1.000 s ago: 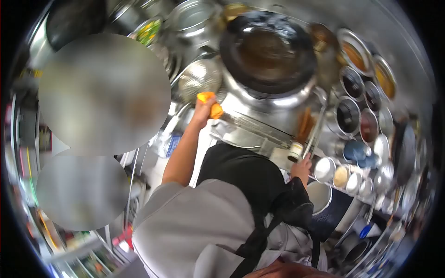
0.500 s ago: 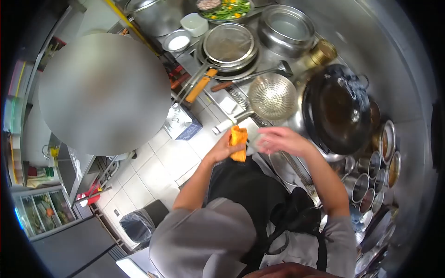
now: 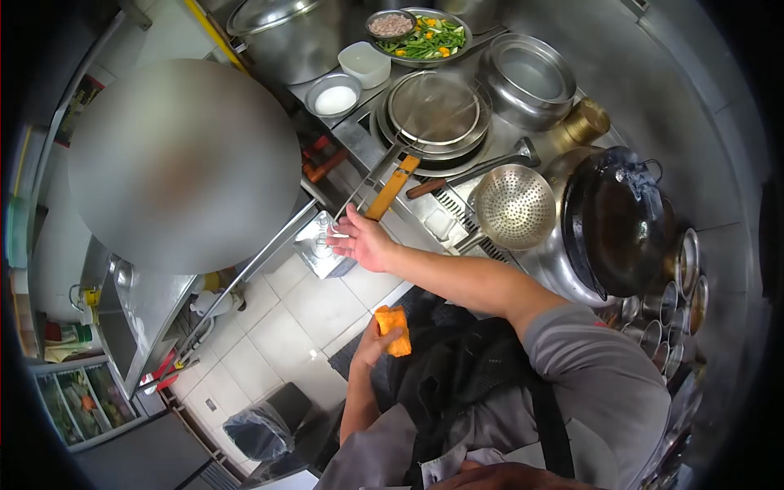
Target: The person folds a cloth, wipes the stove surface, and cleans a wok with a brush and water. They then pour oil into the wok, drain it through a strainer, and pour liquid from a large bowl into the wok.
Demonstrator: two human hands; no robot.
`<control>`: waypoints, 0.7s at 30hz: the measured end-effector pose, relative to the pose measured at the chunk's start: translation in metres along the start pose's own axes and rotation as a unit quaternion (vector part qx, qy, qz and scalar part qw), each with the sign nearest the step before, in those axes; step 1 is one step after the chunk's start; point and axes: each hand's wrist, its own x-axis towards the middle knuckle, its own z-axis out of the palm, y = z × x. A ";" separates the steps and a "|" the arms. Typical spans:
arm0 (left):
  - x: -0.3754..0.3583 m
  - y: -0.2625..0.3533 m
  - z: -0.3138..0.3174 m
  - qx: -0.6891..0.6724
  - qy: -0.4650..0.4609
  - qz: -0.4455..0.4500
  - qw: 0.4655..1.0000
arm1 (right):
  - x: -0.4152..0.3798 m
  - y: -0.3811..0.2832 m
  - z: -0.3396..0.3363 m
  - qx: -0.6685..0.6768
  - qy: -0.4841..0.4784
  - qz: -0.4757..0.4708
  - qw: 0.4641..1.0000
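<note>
My left hand (image 3: 372, 343) is closed around a folded orange cloth (image 3: 394, 331), low in front of my dark apron (image 3: 457, 367). My right arm stretches across to the left, and my right hand (image 3: 365, 242) has its fingers spread with nothing in them. It overlaps a square metal tin (image 3: 320, 245) in this view, just below the wooden handle (image 3: 394, 188) of a mesh strainer (image 3: 434, 108). That strainer rests on stacked pans. A perforated ladle (image 3: 515, 207) lies on the stove to the right of this hand.
A blackened wok (image 3: 625, 220) sits at the right beside a metal pot (image 3: 535, 77). Toward the back are chopped green vegetables in a pan (image 3: 433, 39), a bowl of white powder (image 3: 334, 96) and a white container (image 3: 365, 65). A bin (image 3: 260, 429) stands on the tiled floor.
My right hand has swung left from beside the cloth, over toward the metal tin. My left hand, still holding the cloth, is lower and closer to my body. The camera view has shifted.
</note>
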 end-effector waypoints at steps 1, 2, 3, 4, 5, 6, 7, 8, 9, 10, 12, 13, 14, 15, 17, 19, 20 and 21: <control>0.002 0.001 0.000 -0.016 0.005 -0.008 1.000 | -0.004 -0.002 0.003 0.018 -0.020 0.004 1.000; 0.006 0.002 0.000 -0.015 -0.001 -0.006 1.000 | -0.020 -0.013 0.014 0.003 -0.045 0.001 0.999; 0.011 0.002 0.002 -0.032 -0.014 0.008 0.999 | -0.030 -0.022 0.018 0.001 -0.043 -0.004 0.999; 0.016 0.002 0.003 -0.047 -0.026 0.022 0.998 | -0.036 -0.031 0.021 0.030 -0.044 -0.021 0.998; 0.022 0.001 0.004 -0.043 -0.032 0.024 0.998 | -0.044 -0.041 0.024 0.061 -0.046 -0.039 0.996; 0.030 0.000 0.004 -0.031 -0.046 0.016 0.998 | -0.051 -0.051 0.025 0.107 -0.034 -0.068 0.991; 0.037 0.000 0.005 -0.019 -0.060 0.009 0.998 | -0.058 -0.063 0.019 0.107 -0.036 -0.076 0.991; 0.043 0.000 0.004 -0.014 -0.065 0.010 0.998 | -0.065 -0.076 0.011 0.100 -0.020 -0.096 0.990; 0.049 0.001 0.005 -0.011 -0.080 0.001 0.997 | -0.075 -0.087 0.004 0.095 -0.002 -0.118 0.988; 0.055 0.002 0.007 -0.007 -0.096 -0.009 0.995 | -0.086 -0.095 -0.002 0.091 -0.002 -0.138 0.986; 0.064 0.004 0.011 0.010 -0.108 -0.023 0.994 | -0.116 -0.113 -0.012 0.046 0.018 -0.164 0.985; 0.068 0.004 0.013 0.020 -0.111 -0.036 0.993 | -0.133 -0.121 -0.015 -0.001 0.037 -0.178 0.983; 0.072 0.003 0.014 0.033 -0.127 -0.043 0.990 | -0.148 -0.129 -0.017 0.023 0.038 -0.159 0.986; 0.076 0.000 0.014 0.055 -0.126 -0.044 0.990 | -0.166 -0.136 -0.022 0.032 0.047 -0.177 0.983; 0.077 -0.003 0.011 0.089 -0.140 -0.052 0.985 | -0.203 -0.145 -0.030 -0.009 0.004 -0.171 0.985; 0.076 0.002 0.013 0.087 -0.103 -0.072 0.988 | -0.239 -0.154 -0.037 -0.008 0.007 -0.196 0.981; 0.074 0.005 0.016 0.099 -0.085 -0.073 0.989 | -0.257 -0.160 -0.043 0.010 -0.029 -0.208 0.978; 0.081 -0.004 0.009 0.105 -0.081 -0.048 0.990 | -0.276 -0.166 -0.050 0.026 -0.066 -0.220 0.973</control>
